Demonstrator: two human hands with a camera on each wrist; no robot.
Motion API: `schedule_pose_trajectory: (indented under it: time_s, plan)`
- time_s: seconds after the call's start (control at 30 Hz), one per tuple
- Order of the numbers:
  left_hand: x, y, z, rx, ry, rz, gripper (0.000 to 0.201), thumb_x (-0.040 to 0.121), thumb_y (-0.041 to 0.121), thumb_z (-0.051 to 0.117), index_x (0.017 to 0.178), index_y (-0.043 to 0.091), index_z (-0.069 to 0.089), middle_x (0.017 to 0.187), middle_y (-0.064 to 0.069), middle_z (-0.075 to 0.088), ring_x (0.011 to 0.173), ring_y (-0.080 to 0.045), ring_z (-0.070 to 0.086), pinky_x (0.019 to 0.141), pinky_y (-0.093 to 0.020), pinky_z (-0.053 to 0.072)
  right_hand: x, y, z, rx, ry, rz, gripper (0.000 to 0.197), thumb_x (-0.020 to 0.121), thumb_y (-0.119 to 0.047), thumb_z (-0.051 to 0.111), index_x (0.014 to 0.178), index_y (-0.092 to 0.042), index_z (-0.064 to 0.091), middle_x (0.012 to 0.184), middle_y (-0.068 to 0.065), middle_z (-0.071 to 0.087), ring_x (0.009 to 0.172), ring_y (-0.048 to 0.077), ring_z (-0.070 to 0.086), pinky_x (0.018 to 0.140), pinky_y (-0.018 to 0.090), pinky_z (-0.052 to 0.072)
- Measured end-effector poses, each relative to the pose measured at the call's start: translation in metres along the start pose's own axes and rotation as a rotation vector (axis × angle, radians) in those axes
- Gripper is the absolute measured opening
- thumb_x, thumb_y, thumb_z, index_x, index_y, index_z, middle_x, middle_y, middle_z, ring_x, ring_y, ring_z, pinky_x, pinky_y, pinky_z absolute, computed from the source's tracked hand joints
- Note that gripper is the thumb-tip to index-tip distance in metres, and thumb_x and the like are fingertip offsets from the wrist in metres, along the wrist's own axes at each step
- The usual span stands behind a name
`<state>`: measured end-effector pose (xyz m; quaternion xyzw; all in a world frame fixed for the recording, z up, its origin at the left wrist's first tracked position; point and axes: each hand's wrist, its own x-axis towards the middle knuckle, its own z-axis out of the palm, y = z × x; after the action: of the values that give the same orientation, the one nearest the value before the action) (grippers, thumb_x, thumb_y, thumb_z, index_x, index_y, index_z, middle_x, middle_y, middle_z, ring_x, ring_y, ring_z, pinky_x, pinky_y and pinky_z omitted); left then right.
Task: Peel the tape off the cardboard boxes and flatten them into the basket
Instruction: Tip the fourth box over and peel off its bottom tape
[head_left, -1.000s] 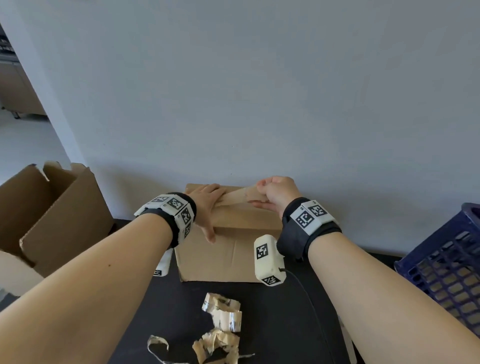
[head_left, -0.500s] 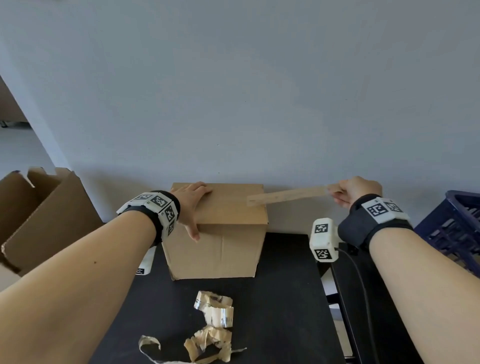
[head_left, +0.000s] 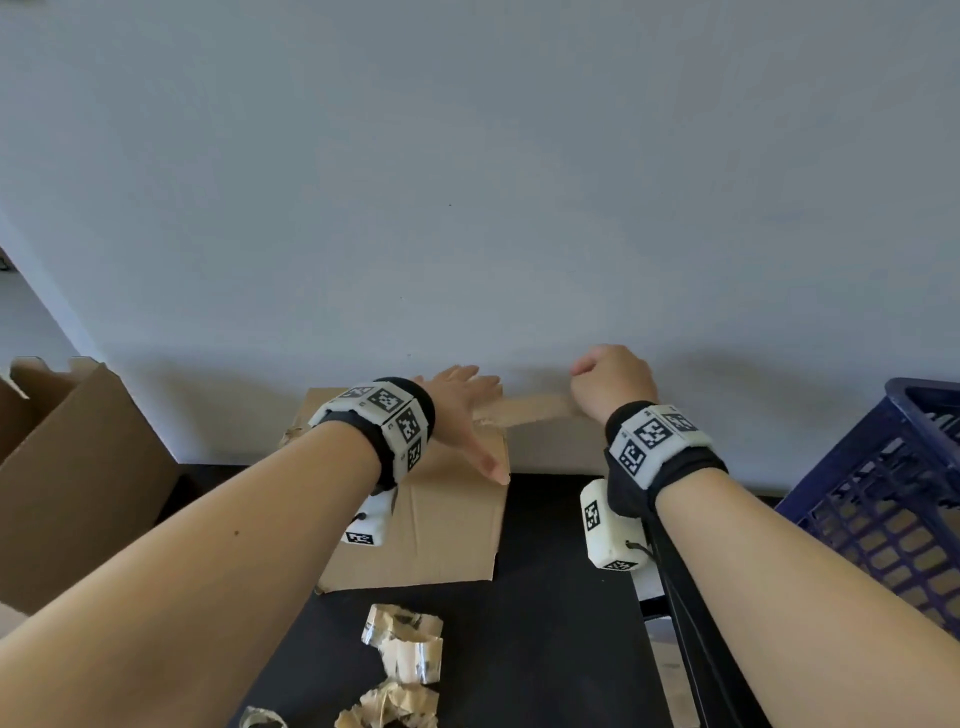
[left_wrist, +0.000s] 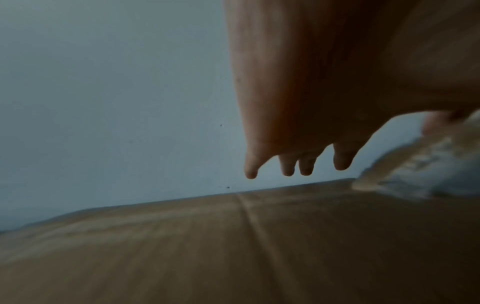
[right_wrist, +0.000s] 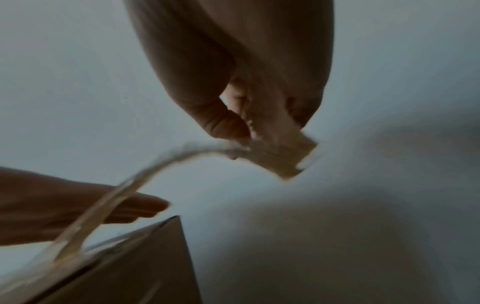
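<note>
A closed cardboard box stands on the black table against the wall. My left hand lies flat on its top with straight fingers, holding it down. A strip of brown tape runs from the box top off to the right. My right hand pinches the free end of that tape between thumb and fingers, just past the box's right edge. The tape's other end still sticks to the box under my left hand.
An open, empty-looking cardboard box stands at the left. A dark blue plastic basket sits at the right edge. Crumpled pieces of peeled tape lie on the black table in front of the box.
My right hand first pulled the tape far out to the right, then came back closer to the box. My left hand slid along the box top toward its right edge.
</note>
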<state>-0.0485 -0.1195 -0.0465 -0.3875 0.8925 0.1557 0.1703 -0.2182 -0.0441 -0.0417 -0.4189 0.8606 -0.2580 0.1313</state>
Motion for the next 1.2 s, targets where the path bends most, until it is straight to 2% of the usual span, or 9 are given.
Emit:
schedule_pose_trajectory:
  time_s: [0.13,0.27,0.43,0.53,0.63,0.8,0.93,1.03,1.2]
  plan:
    - [0.006,0.007,0.004,0.023,-0.025,-0.012,0.121,0.053,0.066,0.078,0.147,0.028,0.011,0.153,0.005,0.017,0.144,-0.02,0.012,0.115,-0.054,0.016,-0.003,-0.019,0.022,0.128,-0.261,-0.077,0.026,0.084,-0.013,0.045,0.089,-0.005,0.069,0.067,0.006,0.062,0.066,0.023,0.059,0.057,0.024,0.043]
    - [0.009,0.009,0.003,0.04,-0.035,-0.025,0.129,0.052,0.064,0.079,0.15,0.027,0.004,0.152,0.005,0.015,0.144,-0.019,0.01,0.115,-0.05,0.018,0.01,-0.014,0.033,0.308,-0.211,0.007,0.031,0.087,-0.009,0.037,0.073,-0.007,0.065,0.076,0.008,0.066,0.071,0.027,0.059,0.059,0.028,0.044]
    - [0.008,0.014,0.0,0.054,-0.074,-0.053,0.129,0.056,0.061,0.079,0.149,0.029,-0.005,0.15,0.006,0.014,0.143,-0.02,0.013,0.114,-0.046,0.024,0.022,0.001,0.01,0.866,-0.217,0.308,0.028,0.084,-0.002,0.035,0.064,-0.007,0.053,0.054,0.006,0.043,0.03,0.013,0.033,0.044,0.02,0.032]
    - [0.009,0.015,-0.002,0.057,-0.096,-0.073,0.133,0.057,0.06,0.079,0.149,0.029,-0.011,0.153,0.007,0.008,0.144,-0.018,0.01,0.114,-0.048,0.025,0.022,0.001,0.01,0.613,-0.34,0.245,0.038,0.085,-0.04,0.051,0.067,-0.01,0.062,0.057,0.004,0.052,0.046,0.017,0.047,0.056,0.025,0.043]
    - [0.011,0.016,-0.002,0.059,-0.085,-0.076,0.131,0.056,0.058,0.08,0.15,0.03,-0.008,0.15,0.008,0.014,0.142,-0.017,0.015,0.112,-0.047,0.029,0.02,0.006,0.016,0.297,-0.469,0.076,0.058,0.07,-0.069,0.062,0.082,-0.013,0.067,0.079,0.004,0.065,0.074,0.02,0.062,0.073,0.031,0.05]
    - [0.012,0.018,-0.005,0.08,-0.098,-0.088,0.131,0.059,0.054,0.081,0.149,0.031,-0.011,0.153,0.007,0.011,0.144,-0.018,0.011,0.114,-0.047,0.025,0.02,0.023,0.008,0.363,-0.591,-0.127,0.039,0.069,-0.055,0.074,0.05,-0.023,0.063,0.058,-0.003,0.054,0.06,0.015,0.049,0.064,0.03,0.038]
    - [0.013,0.02,-0.005,0.091,-0.096,-0.097,0.128,0.059,0.051,0.082,0.149,0.035,-0.009,0.15,0.006,0.017,0.143,-0.02,0.015,0.111,-0.048,0.03,0.019,0.027,-0.009,0.359,-0.587,-0.157,0.029,0.076,-0.049,0.071,0.061,-0.024,0.071,0.061,-0.008,0.063,0.063,0.009,0.056,0.062,0.021,0.043]
    - [0.013,0.021,-0.005,0.092,-0.084,-0.092,0.126,0.059,0.05,0.082,0.149,0.036,-0.005,0.15,0.004,0.017,0.143,-0.02,0.016,0.112,-0.047,0.03,0.017,0.033,-0.014,0.229,-0.583,-0.172,0.015,0.075,-0.033,0.077,0.066,-0.023,0.07,0.062,-0.007,0.06,0.061,0.009,0.054,0.045,0.014,0.039]
    - [0.012,0.022,-0.003,0.056,-0.056,-0.078,0.123,0.059,0.047,0.083,0.149,0.034,0.001,0.144,0.004,0.024,0.139,-0.021,0.024,0.109,-0.046,0.034,0.018,0.055,-0.02,0.233,-0.48,-0.095,0.016,0.077,-0.027,0.076,0.064,-0.022,0.067,0.07,-0.002,0.061,0.069,0.012,0.054,0.064,0.022,0.042]
